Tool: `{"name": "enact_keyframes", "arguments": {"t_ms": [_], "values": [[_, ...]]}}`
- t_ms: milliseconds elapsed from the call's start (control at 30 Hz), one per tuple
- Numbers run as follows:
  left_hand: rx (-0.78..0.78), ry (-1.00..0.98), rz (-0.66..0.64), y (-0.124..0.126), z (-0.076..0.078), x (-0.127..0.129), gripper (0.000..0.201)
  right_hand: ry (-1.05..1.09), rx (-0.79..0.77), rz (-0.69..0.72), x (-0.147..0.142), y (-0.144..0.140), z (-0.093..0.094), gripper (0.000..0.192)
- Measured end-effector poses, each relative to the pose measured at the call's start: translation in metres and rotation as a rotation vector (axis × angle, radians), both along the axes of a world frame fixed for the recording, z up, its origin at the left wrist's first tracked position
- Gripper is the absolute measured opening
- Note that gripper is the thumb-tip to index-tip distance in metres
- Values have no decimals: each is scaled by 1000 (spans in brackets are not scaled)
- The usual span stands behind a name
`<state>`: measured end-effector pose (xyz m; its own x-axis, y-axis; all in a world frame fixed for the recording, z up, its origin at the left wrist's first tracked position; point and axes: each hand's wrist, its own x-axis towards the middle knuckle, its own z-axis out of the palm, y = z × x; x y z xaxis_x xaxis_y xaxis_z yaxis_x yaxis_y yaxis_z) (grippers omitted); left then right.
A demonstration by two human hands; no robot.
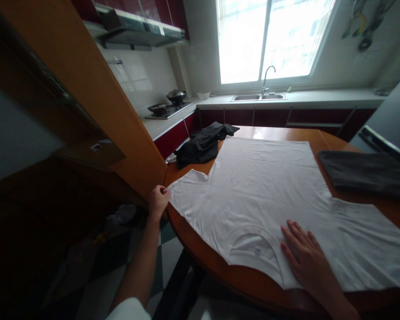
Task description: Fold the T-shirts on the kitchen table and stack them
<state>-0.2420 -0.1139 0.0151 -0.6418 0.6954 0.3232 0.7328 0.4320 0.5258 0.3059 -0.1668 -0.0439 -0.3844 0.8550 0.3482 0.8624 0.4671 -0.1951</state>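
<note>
A white T-shirt (266, 195) lies spread flat on a round wooden table (280, 133), collar toward the person at 6 o'clock, hem toward the window at 12 o'clock. The left hand (158, 201) is closed in a pinch on the tip of the left sleeve (186, 191), out at 9 o'clock, past the table's edge. The right hand (305, 258) lies open, palm down, fingers spread, pressing the shoulder just right of the neckline (253, 244).

Risks, as I judge them:
1. The pinched sleeve tip hangs over the rim; a hard pull toward 9 o'clock could drag the whole shirt off the table, since only 1 palm anchors it.
2. The collar edge sits right at the table's near rim, so any slide toward 6 o'clock may tip the shirt onto the floor.
3. A crumpled black garment (203, 144) lies at 11 o'clock touching the shirt's far corner; shifting the shirt could snag or pull it along.
4. A folded dark grey cloth (366, 171) rests at 2 o'clock, just beside the right side of the shirt, and could be disturbed by a sweep there.
</note>
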Motion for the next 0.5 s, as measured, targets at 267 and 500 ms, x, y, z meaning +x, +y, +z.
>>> {"name": "enact_keyframes", "arguments": {"t_ms": [267, 500], "values": [[224, -94, -354, 23, 91, 83, 12, 13, -29, -7, -1, -1, 5, 47], [71, -151, -852, 37, 91, 192, 8, 13, -44, -11, -2, -1, 7, 46]]}}
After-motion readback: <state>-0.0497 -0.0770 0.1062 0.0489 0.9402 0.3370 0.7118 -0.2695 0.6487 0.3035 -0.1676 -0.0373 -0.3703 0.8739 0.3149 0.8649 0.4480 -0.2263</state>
